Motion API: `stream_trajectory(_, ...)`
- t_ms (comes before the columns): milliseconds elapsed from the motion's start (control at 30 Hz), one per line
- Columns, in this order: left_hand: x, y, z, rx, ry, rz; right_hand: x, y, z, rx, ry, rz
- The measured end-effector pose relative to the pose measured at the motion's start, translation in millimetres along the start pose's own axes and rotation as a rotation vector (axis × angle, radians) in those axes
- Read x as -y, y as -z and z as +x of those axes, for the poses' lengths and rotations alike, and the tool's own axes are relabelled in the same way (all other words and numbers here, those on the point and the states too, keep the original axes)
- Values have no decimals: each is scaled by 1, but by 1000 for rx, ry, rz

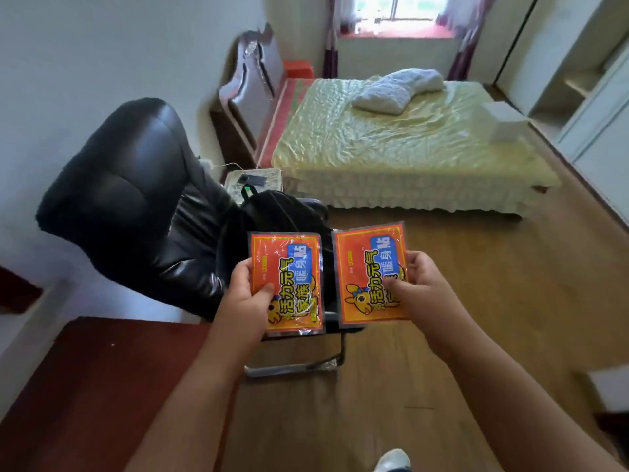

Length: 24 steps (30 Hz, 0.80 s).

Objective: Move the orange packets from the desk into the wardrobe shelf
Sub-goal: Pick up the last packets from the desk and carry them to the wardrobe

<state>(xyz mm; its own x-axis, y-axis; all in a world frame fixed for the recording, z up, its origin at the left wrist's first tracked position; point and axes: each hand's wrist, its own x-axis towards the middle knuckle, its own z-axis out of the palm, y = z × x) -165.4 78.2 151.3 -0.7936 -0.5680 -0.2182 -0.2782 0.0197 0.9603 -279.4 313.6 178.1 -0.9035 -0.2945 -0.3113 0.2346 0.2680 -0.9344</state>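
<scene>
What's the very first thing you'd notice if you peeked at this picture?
Two bright orange packets held up in the middle: the left hand grips the left packet, the right hand grips the right packet. Behind them on the left stands a shiny black chair, and further back a bed with a yellow cover.

Two orange packets are showing readable print, both turned sideways so the lines are running bottom to top. The packet left of the black chair's frame [296,366], held by the left hand [248,294], is the left packet [289,267]: yellow characters are reading 活力元气, a blue panel is reading 暖身贴, and 家族 is sitting beneath it. The right packet [367,264], held by the right hand [415,284], is carrying the same 活力元气 and 暖身贴; its lower characters are lying hidden under the thumb. A small yellow tag on each is staying too small to read.
</scene>
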Motion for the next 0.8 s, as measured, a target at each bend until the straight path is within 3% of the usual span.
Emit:
stream_trajectory(300, -34, -118, 20, 217, -38, -14, -22, 115, 6, -220, -31, 152)
stream_trajectory(600, -73, -203, 30, 318, -86, -19, -21, 187, 37, -261, 4, 250)
stream_trajectory(800, -82, -271, 36, 432, -97, -6, -31, 243, 38, -371, 6, 268)
